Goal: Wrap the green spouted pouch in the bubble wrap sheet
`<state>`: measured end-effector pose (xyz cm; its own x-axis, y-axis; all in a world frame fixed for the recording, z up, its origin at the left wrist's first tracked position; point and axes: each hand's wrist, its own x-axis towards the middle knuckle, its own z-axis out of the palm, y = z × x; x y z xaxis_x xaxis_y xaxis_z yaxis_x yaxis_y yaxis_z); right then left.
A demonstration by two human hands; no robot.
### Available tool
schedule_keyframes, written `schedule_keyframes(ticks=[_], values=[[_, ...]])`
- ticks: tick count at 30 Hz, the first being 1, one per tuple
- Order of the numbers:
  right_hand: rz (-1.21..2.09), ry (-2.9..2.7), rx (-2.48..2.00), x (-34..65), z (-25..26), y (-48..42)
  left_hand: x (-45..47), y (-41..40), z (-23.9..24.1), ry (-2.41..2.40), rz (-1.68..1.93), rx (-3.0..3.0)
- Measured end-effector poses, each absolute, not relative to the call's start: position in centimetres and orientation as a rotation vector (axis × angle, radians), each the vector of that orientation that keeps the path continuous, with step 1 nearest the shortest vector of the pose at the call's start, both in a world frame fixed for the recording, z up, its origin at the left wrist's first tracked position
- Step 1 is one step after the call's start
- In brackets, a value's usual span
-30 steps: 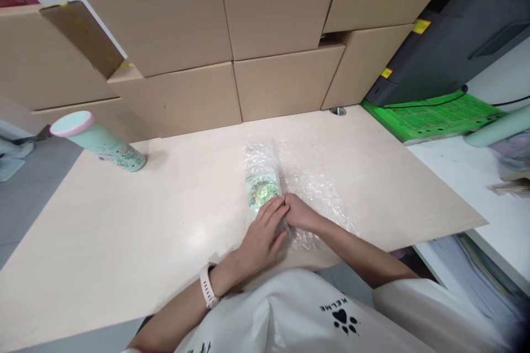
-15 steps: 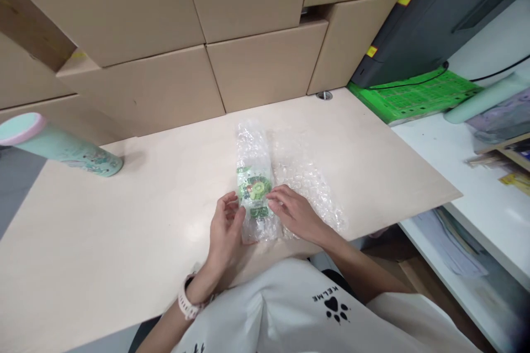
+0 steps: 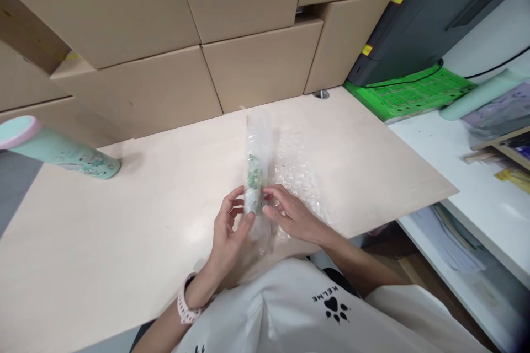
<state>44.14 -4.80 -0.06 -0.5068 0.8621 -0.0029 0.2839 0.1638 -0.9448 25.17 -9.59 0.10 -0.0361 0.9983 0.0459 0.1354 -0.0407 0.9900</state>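
A small green-printed packet (image 3: 253,183) sits inside a sheet of clear bubble wrap (image 3: 296,176) on the pale wooden table (image 3: 136,198). The wrapped packet stands on its edge between my hands. My left hand (image 3: 229,234) pinches it from the left with thumb and fingers. My right hand (image 3: 290,215) grips it from the right, fingers curled on the wrap. The rest of the bubble wrap lies flat to the right.
Stacked cardboard boxes (image 3: 256,63) wall off the back of the table. A mint bottle with a pink cap (image 3: 58,149) lies at far left. A green mat (image 3: 409,94) under a dark machine (image 3: 430,16) sits at right, with a white desk (image 3: 476,176) beside it.
The wrapped packet lay flat with both hands on it; now it is tipped up on its edge and held between both hands. The view has shifted slightly left.
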Motion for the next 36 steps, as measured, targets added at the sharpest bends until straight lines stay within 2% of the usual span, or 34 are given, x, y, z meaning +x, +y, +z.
schedule_keyframes(ticks=[6, 8, 10, 14, 17, 19, 26, 31, 36], values=[[1.669, -1.600, -1.148, 45.4, -0.6, -3.3, 27.6, -8.1, -1.5, 1.055, 0.926, 2.019], [1.672, -1.560, -1.229, 45.7, -1.0, -2.5, 28.3, -7.3, -2.6, 1.078, 0.838, 2.168], [1.509, -1.700, -1.334, 45.9, -1.2, -1.9, 28.7, -6.6, -3.3, 1.120, 0.781, 2.248], [0.939, -2.132, -1.640, 46.4, -0.8, -0.7, 29.4, -6.2, -3.5, 1.217, 0.651, 2.305], [0.498, -2.149, -1.817, 47.7, -0.6, 0.1, 30.1, -6.2, -3.3, 1.275, 0.597, 2.294], [0.412, -2.078, -1.892, 48.6, -0.8, 0.6, 30.5, -6.2, -3.2, 1.297, 0.613, 2.284], [1.007, -2.080, -1.721, 48.2, -1.5, 0.4, 29.3, -7.1, -3.7, 1.199, 0.674, 2.232], [1.550, -1.587, -1.366, 46.6, -1.7, -0.5, 28.0, -8.3, -3.2, 1.118, 0.805, 2.126], [1.933, -1.209, -1.069, 45.1, -2.0, -1.7, 24.2, -6.2, 0.2, 1.214, 1.068, 2.025]])
